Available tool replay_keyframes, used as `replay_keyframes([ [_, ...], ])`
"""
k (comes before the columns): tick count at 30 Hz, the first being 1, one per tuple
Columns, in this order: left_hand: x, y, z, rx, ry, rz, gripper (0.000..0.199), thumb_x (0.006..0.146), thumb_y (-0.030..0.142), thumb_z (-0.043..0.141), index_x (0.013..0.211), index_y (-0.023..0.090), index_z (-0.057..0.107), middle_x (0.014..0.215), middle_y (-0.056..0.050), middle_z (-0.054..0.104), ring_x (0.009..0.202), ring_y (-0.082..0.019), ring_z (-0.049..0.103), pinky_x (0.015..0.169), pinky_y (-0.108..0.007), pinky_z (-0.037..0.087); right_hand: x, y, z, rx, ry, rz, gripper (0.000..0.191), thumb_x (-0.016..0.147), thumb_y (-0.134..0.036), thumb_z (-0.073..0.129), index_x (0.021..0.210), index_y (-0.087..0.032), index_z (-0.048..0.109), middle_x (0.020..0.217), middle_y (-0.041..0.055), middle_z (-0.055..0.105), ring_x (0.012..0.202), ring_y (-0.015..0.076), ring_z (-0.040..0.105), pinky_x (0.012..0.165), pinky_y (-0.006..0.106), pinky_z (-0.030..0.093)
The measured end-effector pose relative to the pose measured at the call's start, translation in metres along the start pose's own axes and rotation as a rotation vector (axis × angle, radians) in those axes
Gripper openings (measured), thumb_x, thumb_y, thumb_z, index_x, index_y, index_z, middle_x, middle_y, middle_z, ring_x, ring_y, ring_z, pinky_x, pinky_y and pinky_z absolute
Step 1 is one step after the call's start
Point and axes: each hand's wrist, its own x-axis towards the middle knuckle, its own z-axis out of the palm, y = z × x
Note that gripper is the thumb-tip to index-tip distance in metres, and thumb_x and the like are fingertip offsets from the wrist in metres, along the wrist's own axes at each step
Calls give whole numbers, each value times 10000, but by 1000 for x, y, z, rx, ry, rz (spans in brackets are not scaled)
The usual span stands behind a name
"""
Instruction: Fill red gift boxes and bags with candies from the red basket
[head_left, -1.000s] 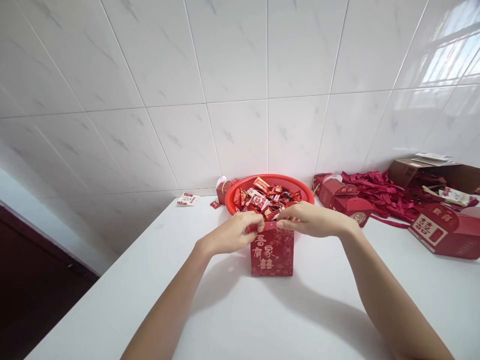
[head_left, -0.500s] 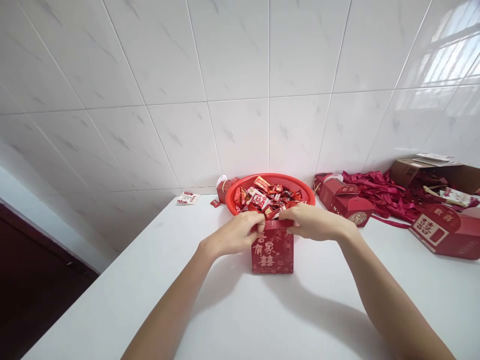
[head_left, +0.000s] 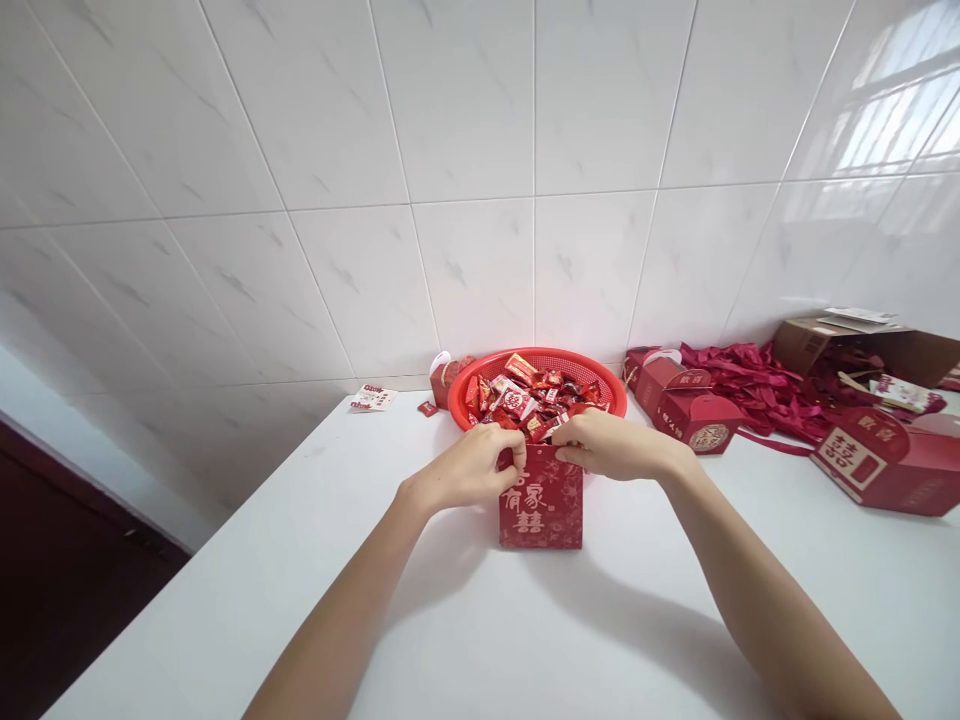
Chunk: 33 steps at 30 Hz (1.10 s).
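Note:
A red gift bag (head_left: 541, 510) with pale lettering stands upright on the white table, in front of a red basket (head_left: 616, 408) of wrapped candies (head_left: 517, 400). My left hand (head_left: 480, 465) pinches the bag's top edge at its left corner. At the right side of the same edge is my right hand (head_left: 604, 443), its fingers closed on the rim. The fingertips partly cover the bag's top and its upper lettering.
Red boxes (head_left: 684, 405) and dark red ribbons (head_left: 765, 385) lie right of the basket. Farther right are another red box (head_left: 892, 465) and an open cardboard box (head_left: 806, 340). Cards (head_left: 373, 398) and one candy (head_left: 427, 408) lie left. A tiled wall rises behind.
My right hand has shifted slightly left along the bag's top edge. The whole view has moved a little, and the bag stands in the same place.

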Motion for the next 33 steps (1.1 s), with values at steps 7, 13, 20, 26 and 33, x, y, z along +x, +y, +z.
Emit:
replay_keyframes([
  [7, 1, -16, -8, -351, -8, 74, 246, 839, 419, 657, 945, 198, 636, 1059, -40, 676, 1024, -214, 622, 906, -313, 492, -28, 16, -26, 58, 57, -31, 244, 899, -176, 455, 655, -186, 452, 617, -8, 520, 568, 123, 453, 569, 263, 296],
  [13, 10, -39, 4, -273, 97, -81, 428, 938, 529, 499, 1200, 213, 619, 1281, -70, 639, 1185, -252, 577, 1003, -363, 469, -98, 59, -45, 148, 574, 261, 297, 854, -428, 524, 864, -180, 686, 787, 62, 686, 692, 200, 596, 649, 296, 424],
  [20, 15, -39, 14, 7, -7, -86, 423, 935, 528, 475, 1113, 221, 706, 1227, -51, 687, 1165, -290, 545, 1112, -449, 334, -139, 105, -48, -23, 1309, 917, 282, 831, -270, 562, 1000, -110, 722, 864, 145, 704, 794, 241, 614, 903, 388, 401],
  [26, 15, -36, 14, 51, -13, -89, 443, 944, 536, 440, 1084, 221, 719, 1166, -46, 709, 1118, -281, 557, 1090, -433, 333, -133, 146, -31, 52, 1190, 1077, 244, 860, -219, 500, 956, -92, 685, 871, 187, 678, 829, 270, 593, 864, 386, 393],
  [33, 15, -36, 14, 45, -39, -107, 433, 944, 519, 437, 1071, 210, 711, 1176, -45, 703, 1121, -282, 542, 1098, -442, 301, -129, 194, 1, 62, 902, 989, 109, 789, -219, 507, 766, -184, 607, 593, 88, 548, 626, 264, 538, 670, 393, 380],
])
